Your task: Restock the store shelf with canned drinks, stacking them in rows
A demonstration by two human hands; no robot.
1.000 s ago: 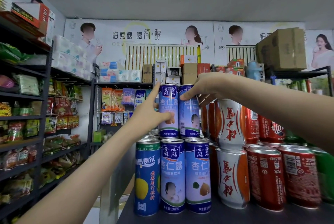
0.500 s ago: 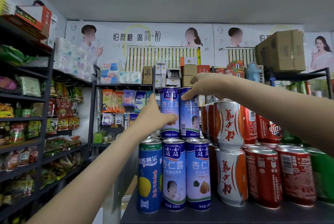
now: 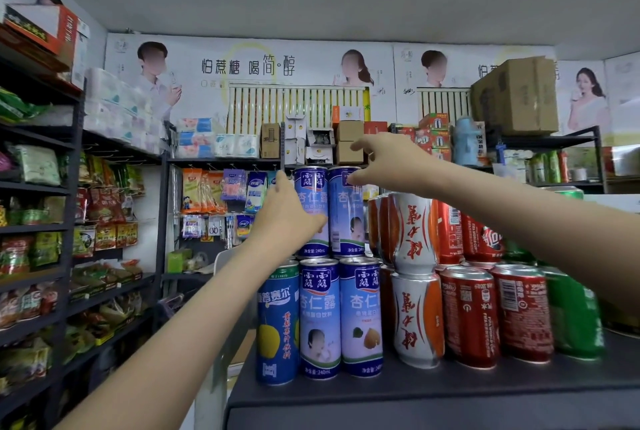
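A dark shelf [image 3: 415,395] in a small store is seen from head height, with drink cans stacked on it two high. In the bottom row, from the left, a deep blue can with a yellow fruit [image 3: 277,325] is followed by two pale blue cans [image 3: 341,318], an orange-and-silver can [image 3: 417,322], two red cans [image 3: 495,315] and a green can [image 3: 575,318]. On top of the pale blue pair, two more pale blue upper cans [image 3: 330,211] are stood upright, touching each other.

The left hand [image 3: 287,218] is pressed flat against the left side of the left upper can, fingers extended rather than wrapped around it. The right hand [image 3: 384,162] is held above the right upper can, fingers spread and loosely curled; a fingertip appears to touch the can's top rim, though motion blur makes contact uncertain. Nothing is gripped by either hand.

To the right, a second orange-and-silver can [image 3: 415,228] and further red cans [image 3: 467,232] are stacked in the upper row. A cardboard box [image 3: 519,97] is seen on a high shelf beyond, and snack racks [image 3: 41,221] are seen on the left.
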